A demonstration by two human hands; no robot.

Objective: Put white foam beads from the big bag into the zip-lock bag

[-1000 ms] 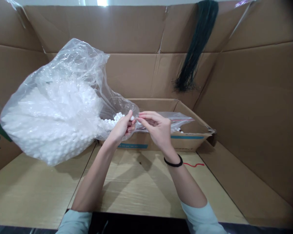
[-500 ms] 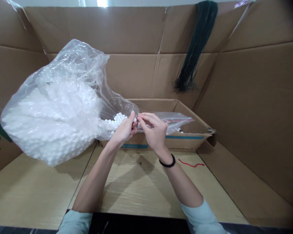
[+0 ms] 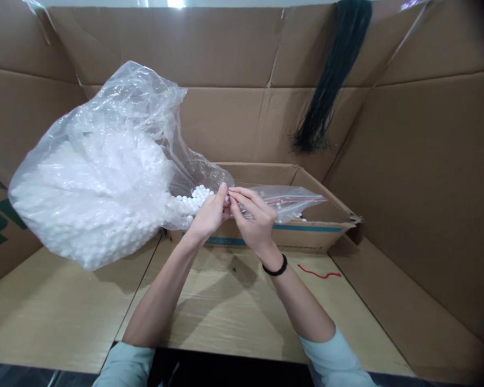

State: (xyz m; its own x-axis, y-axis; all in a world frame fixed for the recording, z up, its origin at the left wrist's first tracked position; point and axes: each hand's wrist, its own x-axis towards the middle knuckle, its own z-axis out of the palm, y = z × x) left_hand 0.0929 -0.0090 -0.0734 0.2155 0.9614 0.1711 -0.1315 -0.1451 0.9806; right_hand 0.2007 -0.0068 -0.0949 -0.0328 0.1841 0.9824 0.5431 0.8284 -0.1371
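My left hand (image 3: 210, 215) is closed, with a small white ball (image 3: 227, 198) showing at its thumb and fingertips. Against those fingertips my right hand (image 3: 255, 217) makes a pinch; whatever it grips is too small to make out. Just left of the hands lies the mouth of a big clear plastic bag (image 3: 137, 97), full of white balls, with several loose balls (image 3: 199, 194) spilling toward my left hand. Behind my right hand a clear zip bag (image 3: 296, 201) with a red seal line rests over an open cardboard box (image 3: 306, 236). A few white balls show inside that box.
Cardboard walls (image 3: 226, 48) enclose the back and sides of the wooden table (image 3: 226, 317). A bundle of thin dark green strands (image 3: 334, 75) hangs over the back wall at the right. On the table near my right wrist lies a red string (image 3: 318, 274).
The whole view has shifted slightly, so the surroundings sit a little farther right. Both hands stay together at the fingertips, with the right fingertips now closer over the ball.
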